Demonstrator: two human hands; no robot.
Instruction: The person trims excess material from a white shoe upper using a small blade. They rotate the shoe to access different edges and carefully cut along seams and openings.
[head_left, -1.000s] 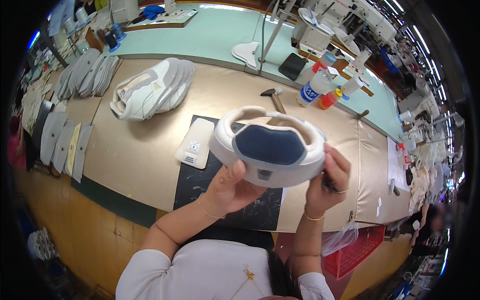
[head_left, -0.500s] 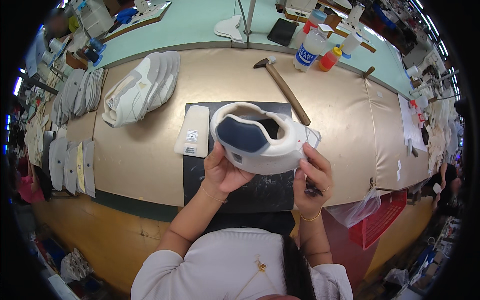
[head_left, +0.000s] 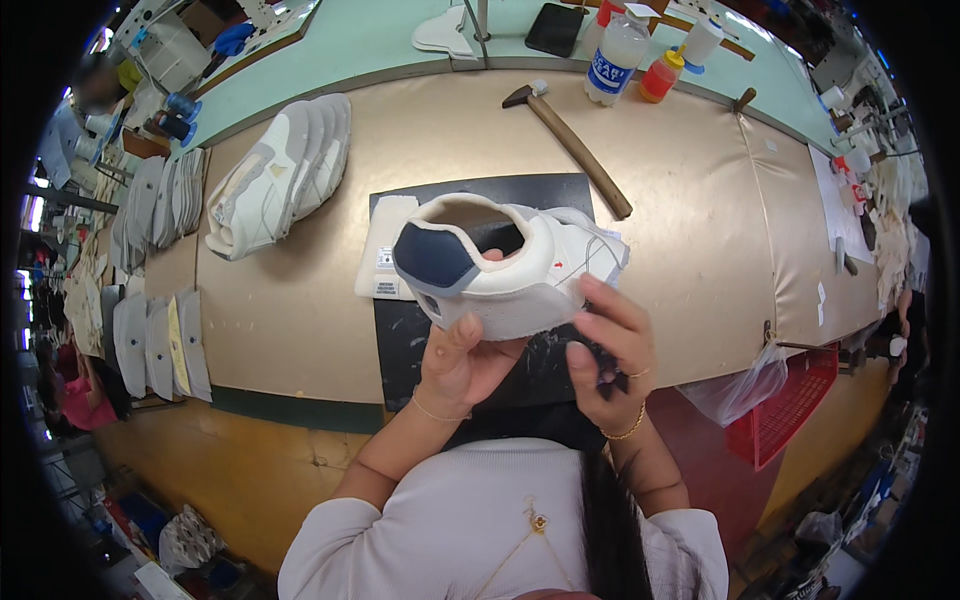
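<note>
- White leather with a navy heel patch: the shoe upper (head_left: 505,265) is held up in the air above the near edge of the tabletop (head_left: 700,230), over the black mat (head_left: 480,330).
- Its long axis runs roughly left to right, tilted a little; the navy heel end points to the person's left and the paler toe end, with loose thread-like lines, points right and slightly away.
- Its opening faces up and away, so the hollow inside shows.
- The left hand (head_left: 465,362) is closed around the underside of the heel end, thumb pressed up against the white side wall.
- The right hand (head_left: 608,345) grips the toe end, fingers curled over the lower edge; a small dark thing sits under its fingers, too hidden to name.
- A flat white piece with a small label (head_left: 383,262) lies at the mat's left edge, just behind the heel.
- A stack of white uppers (head_left: 280,175) lies toward the far left corner of the tan surface, well apart from the hands.
- A hammer (head_left: 570,148) lies diagonally behind the mat, head toward the far edge.
- A clear bottle (head_left: 615,58) and a small orange bottle (head_left: 658,78) stand at the far edge.
- Grey flat pieces (head_left: 150,335) lie in rows along the left edge.
- A red basket (head_left: 795,400) hangs below the near right edge, beside a clear plastic bag (head_left: 740,385).
</note>
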